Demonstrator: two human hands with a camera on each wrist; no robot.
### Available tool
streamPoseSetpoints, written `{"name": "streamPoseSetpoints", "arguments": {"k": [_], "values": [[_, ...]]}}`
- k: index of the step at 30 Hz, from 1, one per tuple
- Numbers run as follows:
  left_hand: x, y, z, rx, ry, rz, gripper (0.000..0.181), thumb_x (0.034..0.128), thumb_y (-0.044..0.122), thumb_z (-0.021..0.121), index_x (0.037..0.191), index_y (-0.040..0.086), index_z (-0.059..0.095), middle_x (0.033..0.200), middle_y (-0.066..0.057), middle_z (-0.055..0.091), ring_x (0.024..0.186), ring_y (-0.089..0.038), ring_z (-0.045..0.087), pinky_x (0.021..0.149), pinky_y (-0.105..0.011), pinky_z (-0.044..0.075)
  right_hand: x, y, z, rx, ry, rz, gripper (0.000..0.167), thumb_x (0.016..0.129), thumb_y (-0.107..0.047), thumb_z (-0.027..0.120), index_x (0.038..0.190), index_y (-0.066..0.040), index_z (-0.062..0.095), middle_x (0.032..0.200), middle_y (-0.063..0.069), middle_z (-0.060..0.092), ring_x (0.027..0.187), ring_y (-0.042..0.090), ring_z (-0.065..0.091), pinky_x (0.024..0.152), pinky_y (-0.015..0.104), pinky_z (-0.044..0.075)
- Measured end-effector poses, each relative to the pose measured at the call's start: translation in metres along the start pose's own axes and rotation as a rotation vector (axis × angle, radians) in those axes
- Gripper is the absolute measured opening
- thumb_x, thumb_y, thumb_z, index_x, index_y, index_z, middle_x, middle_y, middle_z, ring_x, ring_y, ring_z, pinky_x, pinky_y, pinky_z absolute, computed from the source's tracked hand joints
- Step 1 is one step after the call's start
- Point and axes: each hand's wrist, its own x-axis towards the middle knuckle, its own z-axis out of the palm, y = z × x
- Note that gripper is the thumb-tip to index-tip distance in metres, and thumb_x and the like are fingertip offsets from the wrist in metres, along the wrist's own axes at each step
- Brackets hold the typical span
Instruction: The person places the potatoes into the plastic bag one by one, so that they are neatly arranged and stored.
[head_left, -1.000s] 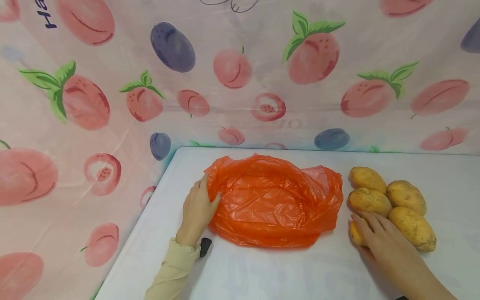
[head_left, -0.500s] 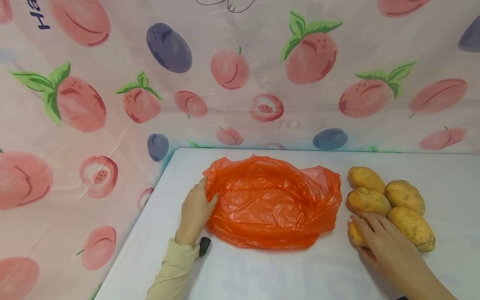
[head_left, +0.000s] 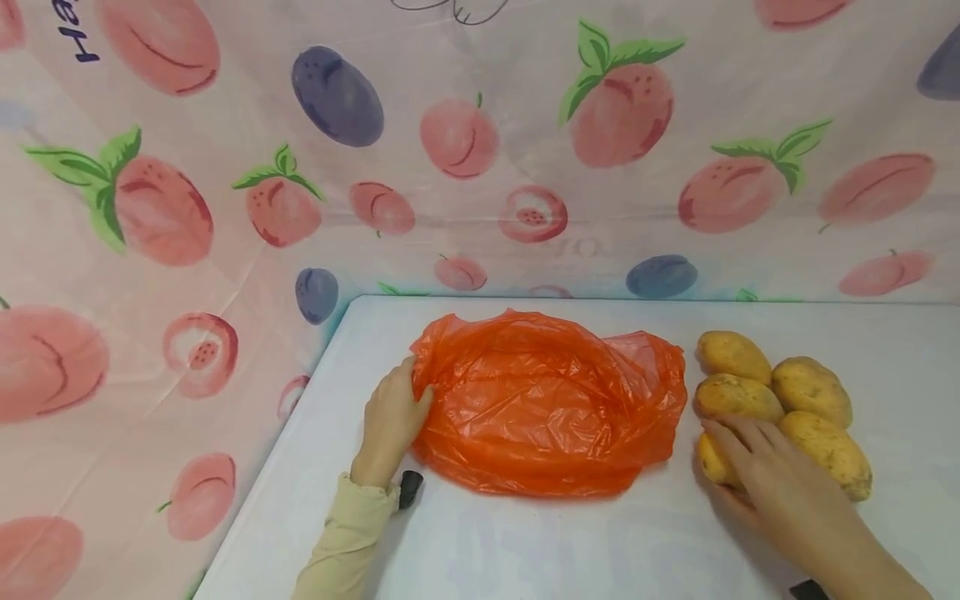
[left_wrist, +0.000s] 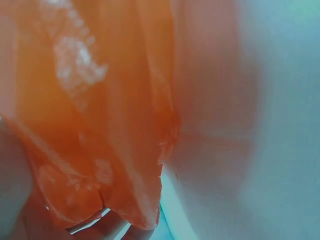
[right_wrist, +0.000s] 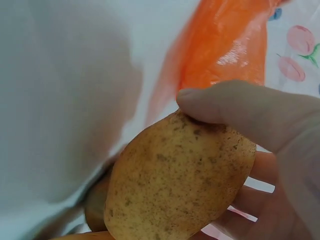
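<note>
Left hand (head_left: 390,421): grip holding left edge of orange bag (head_left: 525,408), which lies on the worktop (head_left: 555,550). Right hand (head_left: 783,492): grip round nearest potato (right_wrist: 175,185), right of bag; four other potatoes (head_left: 812,392) clustered beside it.

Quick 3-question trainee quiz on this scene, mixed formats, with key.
1. True or false: the left hand touches the plastic bag.
2. How many potatoes show in the head view, counting the gripped potato in the right hand?
3. In the head view, the potatoes lie: (a) inside the bag, (b) left of the bag, (c) right of the bag.

Key: 1. True. 2. Five. 3. (c).
</note>
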Motion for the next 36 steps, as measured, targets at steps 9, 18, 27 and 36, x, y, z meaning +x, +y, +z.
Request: {"name": "streamPoseSetpoints", "arguments": {"k": [9,18,27,36], "values": [[0.001,-0.002,-0.001,-0.009,-0.002,0.008,0.056,0.0927,0.021,0.069,0.14,-0.001,0.049,0.127,-0.021,0.063,0.111,-0.036,0.062,0.096,-0.053,0.051,0.01,-0.004,-0.016,0.015,0.074,-0.058,0.075,0.068,-0.027,0.09,0.13,0.0,0.058,0.131,0.02,0.055,0.115,0.041,0.053,0.086,0.063,0.05],[0.002,-0.003,0.0,-0.008,0.001,0.015,0.054,0.0932,0.02,0.068,0.139,-0.001,0.049,0.127,-0.021,0.063,0.111,-0.037,0.062,0.096,-0.053,0.051,0.018,-0.008,-0.027,0.027,0.149,-0.095,0.07,0.072,-0.035,0.087,0.127,0.0,0.059,0.128,0.019,0.056,0.115,0.039,0.051,0.084,0.062,0.051],[0.005,-0.001,0.003,-0.008,-0.019,0.016,0.056,0.0932,0.021,0.069,0.141,-0.001,0.048,0.129,-0.021,0.062,0.113,-0.036,0.062,0.097,-0.052,0.051,0.027,-0.018,-0.041,0.047,0.15,-0.069,0.072,0.068,-0.023,0.089,0.13,-0.001,0.057,0.129,0.019,0.055,0.118,0.04,0.049,0.092,0.063,0.048],[0.003,-0.003,0.003,-0.006,-0.04,0.0,0.055,0.0937,0.022,0.068,0.139,-0.001,0.048,0.126,-0.019,0.063,0.108,-0.034,0.062,0.094,-0.051,0.053,0.046,-0.034,-0.048,0.068,0.177,-0.141,0.071,0.07,-0.019,0.088,0.13,0.001,0.056,0.127,0.02,0.058,0.12,0.042,0.05,0.09,0.063,0.047]]}}
